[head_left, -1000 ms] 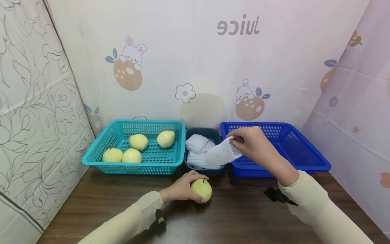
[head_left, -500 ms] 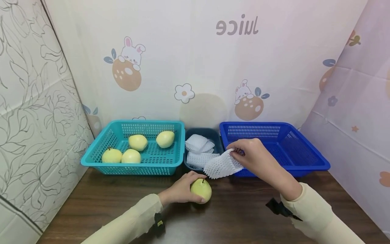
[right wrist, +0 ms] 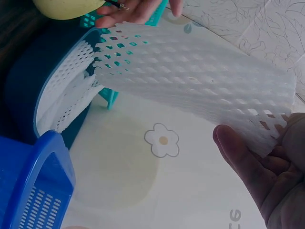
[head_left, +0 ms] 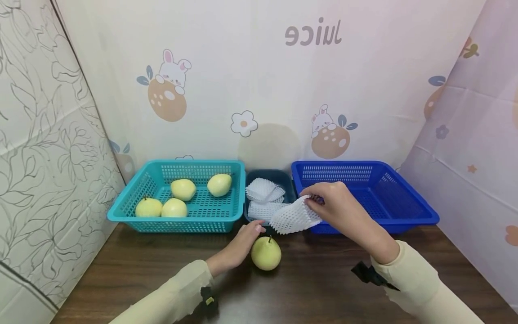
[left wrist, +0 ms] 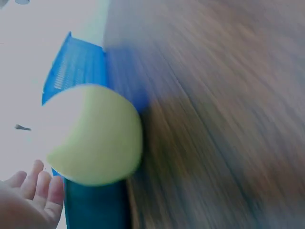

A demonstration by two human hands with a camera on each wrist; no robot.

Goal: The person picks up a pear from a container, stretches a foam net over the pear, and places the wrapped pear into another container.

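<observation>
A yellow-green pear [head_left: 265, 254] with its stem up stands on the wooden table. My left hand [head_left: 238, 246] is just left of it, fingers extended toward the open end of a white foam net sleeve [head_left: 294, 217]. In the left wrist view, the fingers [left wrist: 42, 183] are spread beside the pear [left wrist: 102, 138]. My right hand [head_left: 337, 204] pinches the far end of the sleeve between thumb and fingers. In the right wrist view, the foam net sleeve [right wrist: 190, 76] stretches from the right hand [right wrist: 271, 176] toward the left fingers [right wrist: 136, 12].
Behind the pear, a small dark teal bin [head_left: 288, 180] holds more foam net sleeves [head_left: 263, 191]. A turquoise basket [head_left: 178, 225] with several pears [head_left: 183, 189] stands at left. On the right is a blue basket [head_left: 404, 198]. Patterned cloth walls enclose the table.
My left hand has let go of the pear and moved up toward the foam net sleeve. My right hand has lowered the sleeve from over the bin to near the pear.
</observation>
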